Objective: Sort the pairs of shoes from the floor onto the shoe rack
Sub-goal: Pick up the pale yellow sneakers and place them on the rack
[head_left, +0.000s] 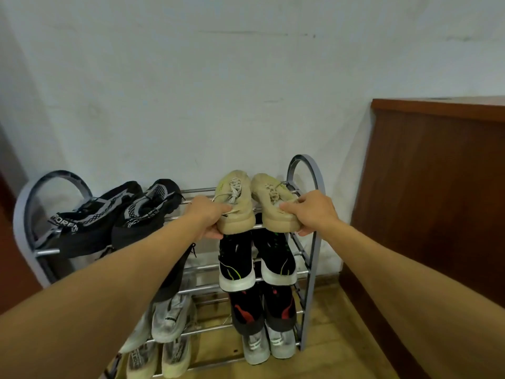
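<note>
A grey metal shoe rack (pixel 311 242) stands against the white wall. My left hand (pixel 206 214) grips the heel of the left beige sneaker (pixel 236 203). My right hand (pixel 314 210) grips the heel of the right beige sneaker (pixel 273 203). Both beige sneakers lie toes toward the wall on the right half of the top shelf. A pair of black and grey shoes (pixel 114 214) fills the top shelf's left half.
Below on the right sit black shoes with white soles (pixel 257 261), black and red shoes (pixel 262 307) and grey-white shoes (pixel 267 346). Pale shoes (pixel 166 318) fill the lower left shelves. A brown wooden cabinet (pixel 437 214) stands close to the rack's right side.
</note>
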Available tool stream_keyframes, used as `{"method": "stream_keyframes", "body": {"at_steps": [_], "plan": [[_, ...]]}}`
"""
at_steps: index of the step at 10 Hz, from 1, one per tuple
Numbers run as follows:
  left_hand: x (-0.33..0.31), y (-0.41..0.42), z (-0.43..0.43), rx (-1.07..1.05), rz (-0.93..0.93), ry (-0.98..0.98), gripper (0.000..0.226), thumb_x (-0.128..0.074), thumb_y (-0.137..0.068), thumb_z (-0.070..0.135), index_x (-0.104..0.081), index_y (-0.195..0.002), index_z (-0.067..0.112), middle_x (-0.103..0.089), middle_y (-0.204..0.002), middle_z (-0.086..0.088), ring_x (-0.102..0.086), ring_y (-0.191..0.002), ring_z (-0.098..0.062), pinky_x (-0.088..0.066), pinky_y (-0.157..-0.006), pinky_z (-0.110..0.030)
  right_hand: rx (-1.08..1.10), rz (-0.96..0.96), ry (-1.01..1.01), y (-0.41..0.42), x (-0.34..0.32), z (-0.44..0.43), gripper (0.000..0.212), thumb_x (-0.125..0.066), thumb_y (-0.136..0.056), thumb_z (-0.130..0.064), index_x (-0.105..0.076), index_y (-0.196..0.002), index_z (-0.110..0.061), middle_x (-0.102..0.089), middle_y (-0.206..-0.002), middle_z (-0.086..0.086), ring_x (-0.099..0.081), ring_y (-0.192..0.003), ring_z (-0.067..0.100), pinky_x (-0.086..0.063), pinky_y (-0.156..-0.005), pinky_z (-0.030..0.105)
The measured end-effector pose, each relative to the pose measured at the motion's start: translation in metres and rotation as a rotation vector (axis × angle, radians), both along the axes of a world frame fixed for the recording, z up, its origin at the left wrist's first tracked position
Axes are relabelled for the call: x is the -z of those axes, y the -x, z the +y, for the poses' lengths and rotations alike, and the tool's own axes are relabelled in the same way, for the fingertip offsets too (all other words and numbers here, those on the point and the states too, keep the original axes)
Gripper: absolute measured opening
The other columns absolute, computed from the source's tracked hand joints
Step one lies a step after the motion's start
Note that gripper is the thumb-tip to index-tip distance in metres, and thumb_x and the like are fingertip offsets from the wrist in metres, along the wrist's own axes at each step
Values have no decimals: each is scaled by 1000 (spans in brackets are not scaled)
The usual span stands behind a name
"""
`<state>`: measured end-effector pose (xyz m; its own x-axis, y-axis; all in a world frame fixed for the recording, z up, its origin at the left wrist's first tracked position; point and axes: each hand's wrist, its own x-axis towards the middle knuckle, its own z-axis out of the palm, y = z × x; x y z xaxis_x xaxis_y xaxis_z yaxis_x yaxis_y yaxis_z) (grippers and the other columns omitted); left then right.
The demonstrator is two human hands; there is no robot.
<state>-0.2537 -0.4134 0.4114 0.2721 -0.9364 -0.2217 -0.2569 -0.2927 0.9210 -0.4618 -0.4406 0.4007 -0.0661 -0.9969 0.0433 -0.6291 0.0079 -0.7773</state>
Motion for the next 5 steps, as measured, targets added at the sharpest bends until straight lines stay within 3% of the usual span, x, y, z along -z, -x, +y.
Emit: {"method": "stream_keyframes", "body": {"at_steps": [1,2,3,4,5], "plan": [[-1,2,6,-2,-148,-4,37,-69,-85,27,-53,-106,0,-60,-93,-14,-61,-61,-25,-55,-49,-33,-28,71,-10,0,2,2,49,-64,-83,-51,-71,-91,-3,-73,-86,15,-72,-66,29,-62,-62,45],[-1,8,18,8,-162,-27,42,-60,-90,30,-52,-117,-1,-58,-89,-12,-62,-62,-27,-55,-57,-35,-105,29,-90,-4,-1,15,48,-52,-92,-47,-65,-107,-3,-69,-100,18,-69,-74,27,-60,-52,33],[-7,14,41,42,-125,-41,44,-52,-94,29,-46,-127,1,-57,-116,-15,-67,-84,-32,-56,-63,-32,-127,-9,-101,-4,-5,35,39,-53,-92,-35,-63,-110,-2,-67,-107,19,-67,-82,27,-60,-57,33],[-10,13,61,90,-128,-31,40,-56,-91,18,-50,-126,1,-57,-115,-16,-62,-69,-22,-55,-59,-28,-130,-1,-73,-1,-9,58,33,-54,-89,-20,-64,-112,1,-67,-109,20,-67,-92,32,-61,-74,43],[-15,10,81,130,-123,-36,42,-58,-91,19,-48,-129,2,-56,-119,-15,-58,-66,-18,-54,-57,-27,-135,58,-81,0,-10,82,35,-56,-88,-17,-62,-116,3,-65,-97,15,-64,-89,30,-56,-86,49]]}}
